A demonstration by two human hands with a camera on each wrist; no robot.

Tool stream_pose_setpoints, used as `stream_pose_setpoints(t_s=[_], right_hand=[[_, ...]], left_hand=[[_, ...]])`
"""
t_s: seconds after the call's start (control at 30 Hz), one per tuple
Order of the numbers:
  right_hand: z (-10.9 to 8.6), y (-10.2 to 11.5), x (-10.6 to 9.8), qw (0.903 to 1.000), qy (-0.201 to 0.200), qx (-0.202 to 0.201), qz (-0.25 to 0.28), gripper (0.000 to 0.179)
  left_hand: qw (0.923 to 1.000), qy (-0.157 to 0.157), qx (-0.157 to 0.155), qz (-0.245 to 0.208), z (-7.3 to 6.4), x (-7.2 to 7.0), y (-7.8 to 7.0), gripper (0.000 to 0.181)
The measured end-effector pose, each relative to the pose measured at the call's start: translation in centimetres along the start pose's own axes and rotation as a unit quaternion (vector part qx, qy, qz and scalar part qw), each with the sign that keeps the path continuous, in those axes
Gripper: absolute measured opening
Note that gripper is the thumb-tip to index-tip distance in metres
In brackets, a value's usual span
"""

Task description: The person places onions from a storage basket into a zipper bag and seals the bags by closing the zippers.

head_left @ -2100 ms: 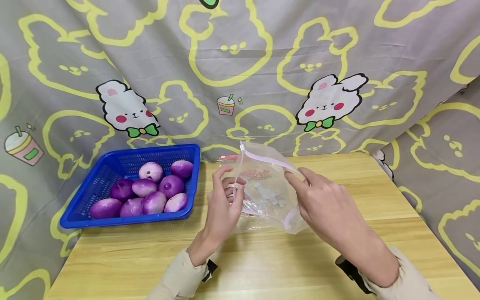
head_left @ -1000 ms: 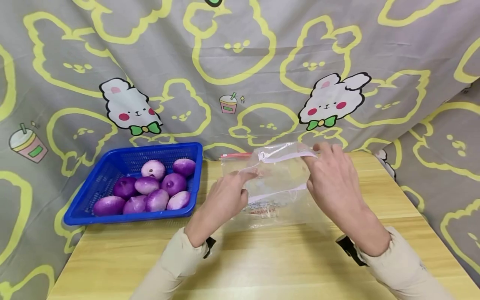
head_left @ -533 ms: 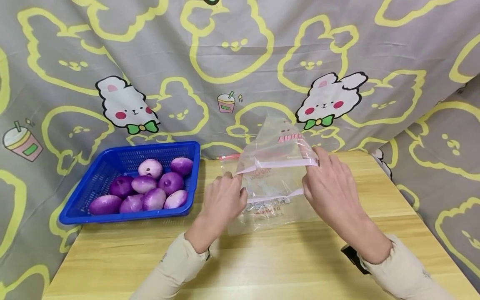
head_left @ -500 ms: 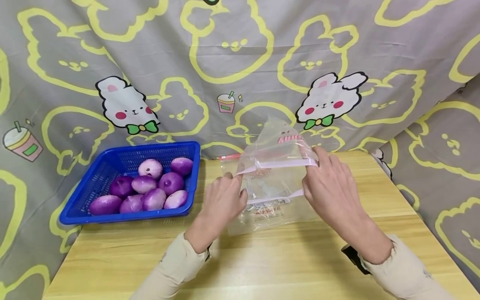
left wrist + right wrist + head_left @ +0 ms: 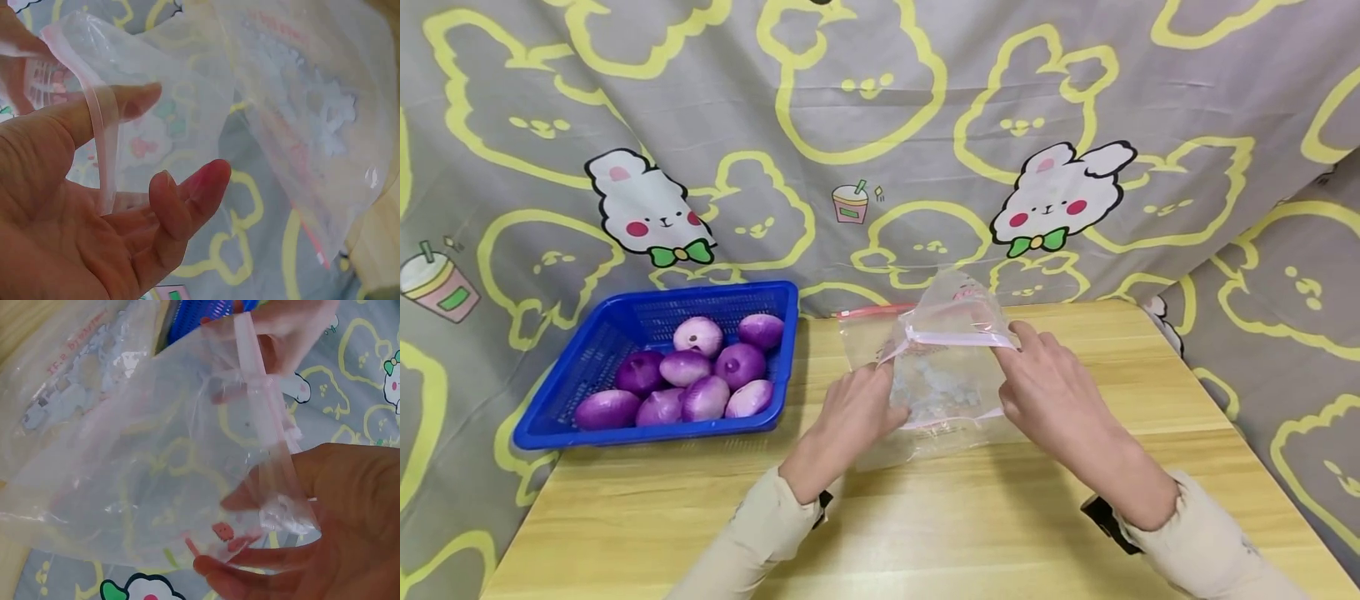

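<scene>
A clear plastic zip bag (image 5: 957, 320) with a pale pink-white zip strip hangs between both hands, its mouth spread towards me. The left hand (image 5: 859, 410) holds the left side of the mouth. In the left wrist view, the strip crosses one digit of the left hand (image 5: 119, 200), while other fingers bend in front of the film. At the opposite side, the right hand (image 5: 1051, 390) holds the rim. Seen from the right wrist, the right hand (image 5: 306, 525) has its thumb behind the film and fingers at the lower edge.
Under the held bag lies another clear bag with a red zip strip (image 5: 874, 312) and pale print. On the left stands a blue plastic basket (image 5: 655, 435) with several purple onions (image 5: 703, 398). A patterned curtain (image 5: 925, 108) hangs behind the wooden table (image 5: 970, 533).
The left hand has gone from having its fingers up at the bag's side to holding the rim. The bag's far end rose, then sank a little, and both hands have lowered slightly.
</scene>
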State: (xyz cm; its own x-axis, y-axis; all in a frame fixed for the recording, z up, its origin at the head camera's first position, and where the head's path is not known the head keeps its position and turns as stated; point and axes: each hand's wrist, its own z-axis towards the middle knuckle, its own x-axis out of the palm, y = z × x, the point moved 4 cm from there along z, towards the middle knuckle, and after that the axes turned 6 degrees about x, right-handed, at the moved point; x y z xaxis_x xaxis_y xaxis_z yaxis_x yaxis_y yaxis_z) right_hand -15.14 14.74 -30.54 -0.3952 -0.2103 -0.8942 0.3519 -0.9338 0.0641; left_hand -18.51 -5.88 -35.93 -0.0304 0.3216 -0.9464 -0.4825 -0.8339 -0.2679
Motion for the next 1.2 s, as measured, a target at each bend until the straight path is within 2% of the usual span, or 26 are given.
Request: stream_pose_setpoints(t_s=[0.1,0.13,0.3,0.37,0.43,0.57,0.67,0.8,0.9,1.0,1.2], right_hand=[[0.0,0.1,-0.2,0.9994,0.002,-0.034,0.001,0.054],[0.0,0.1,-0.3,0.9989,0.006,-0.046,0.004,0.050],[0.0,-0.1,-1.7,0.9936,-0.004,-0.108,0.033,0.041],[-0.1,0.0,-2.5,0.9913,-0.011,-0.123,0.045,0.043],[-0.2,0.2,-3.2,0.9907,-0.009,-0.125,0.052,0.050],[-0.6,0.4,-3.6,0.9918,0.010,-0.117,0.051,0.076],[-0.8,0.3,-3.2,0.9911,0.056,-0.111,0.048,0.096],[-1.1,-0.2,-2.6,0.9837,0.127,-0.104,0.073,0.110],[-1.2,-0.5,-2.4,0.9784,0.154,-0.102,0.093,0.112],[-1.1,-0.4,-2.1,0.9774,0.157,-0.107,0.092,0.106],[-0.6,0.2,-1.4,0.9854,0.098,-0.115,0.078,0.086]], left_hand=[[0.9999,0.000,0.006,-0.013,-0.1,0.3,0.2,0.039],[0.9998,-0.003,0.010,-0.016,-0.1,0.4,0.2,0.045],[0.9983,-0.019,0.032,-0.044,0.0,0.4,0.0,0.071],[0.9968,-0.023,0.040,-0.066,0.1,0.1,-0.2,0.072],[0.9940,-0.026,0.047,-0.096,0.0,-0.1,-0.3,0.068],[0.9860,-0.022,0.064,-0.152,-0.2,-0.1,-0.3,0.059],[0.9797,-0.015,0.082,-0.182,-0.3,0.2,-0.2,0.053],[0.9738,-0.007,0.097,-0.206,-0.5,0.8,0.0,0.052],[0.9717,-0.005,0.098,-0.215,-0.6,1.1,0.3,0.053],[0.9698,0.001,0.096,-0.224,-0.7,1.3,0.6,0.051],[0.9700,-0.004,0.113,-0.215,-1.1,1.2,1.1,0.040]])
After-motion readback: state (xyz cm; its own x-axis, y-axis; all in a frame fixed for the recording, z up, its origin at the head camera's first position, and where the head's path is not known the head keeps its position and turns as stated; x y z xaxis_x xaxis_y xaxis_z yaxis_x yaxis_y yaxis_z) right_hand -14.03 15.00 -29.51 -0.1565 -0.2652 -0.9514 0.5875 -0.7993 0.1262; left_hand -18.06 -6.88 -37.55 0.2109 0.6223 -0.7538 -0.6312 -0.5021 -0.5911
